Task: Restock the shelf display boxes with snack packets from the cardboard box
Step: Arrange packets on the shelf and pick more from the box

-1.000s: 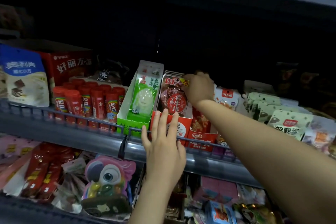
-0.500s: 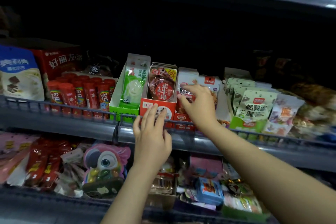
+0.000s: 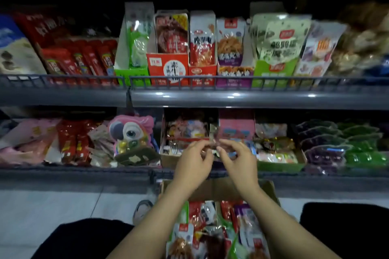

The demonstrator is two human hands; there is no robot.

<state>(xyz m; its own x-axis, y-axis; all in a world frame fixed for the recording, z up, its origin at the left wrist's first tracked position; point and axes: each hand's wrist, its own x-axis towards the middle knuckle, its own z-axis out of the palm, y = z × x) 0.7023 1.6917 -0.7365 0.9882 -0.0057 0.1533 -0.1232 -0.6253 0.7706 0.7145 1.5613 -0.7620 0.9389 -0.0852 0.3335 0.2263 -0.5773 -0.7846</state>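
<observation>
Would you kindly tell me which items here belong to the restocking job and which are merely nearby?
Job: brown cardboard box of snack packets; red display box; left hand; right hand.
Nearby: pink parrot candy toy; red cylindrical tubes.

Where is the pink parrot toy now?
In the head view, the pink parrot toy stands on the lower shelf, left of centre, beside the red packets.

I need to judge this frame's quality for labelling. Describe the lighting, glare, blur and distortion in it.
Head view: dim overall, black above the top shelf; bright glare spots on the upper shelf edge; packets at far right smeared by blur, print on most packs unreadable; wide-angle bending curves the shelf edges toward the sides; the left hand and right hand are fairly sharp, but what they pinch is too blurred to name.
</observation>
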